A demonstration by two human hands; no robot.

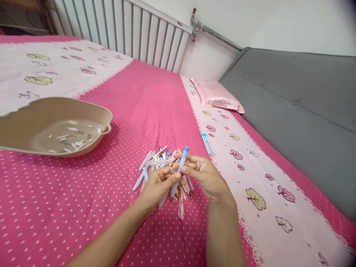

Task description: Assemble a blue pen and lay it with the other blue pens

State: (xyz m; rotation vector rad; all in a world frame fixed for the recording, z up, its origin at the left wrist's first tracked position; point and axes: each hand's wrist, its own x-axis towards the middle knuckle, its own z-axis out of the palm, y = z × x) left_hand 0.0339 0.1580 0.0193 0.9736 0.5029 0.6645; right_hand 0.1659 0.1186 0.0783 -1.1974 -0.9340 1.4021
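Note:
A light blue pen point(183, 158) with a darker blue end stands tilted between my two hands, its darker end up. The fingers of my left hand point(160, 183) close on its lower part. Higher up, my right hand point(204, 174) grips it between thumb and fingers. Directly under and behind both hands lies a loose pile of pens and pen parts point(145, 161), in pale blue, white and pink; my hands hide much of it. A pale translucent piece point(161, 162) reaches close to my right fingertips; whether they touch it, I cannot tell.
To the left, a beige plastic basin point(104, 113) holds several small white pieces. Several blue pens point(207, 144) lie side by side right of the pile. A pink pillow point(215, 95) rests near the grey headboard point(292, 89). Everything lies on a pink dotted bedsheet point(111, 196).

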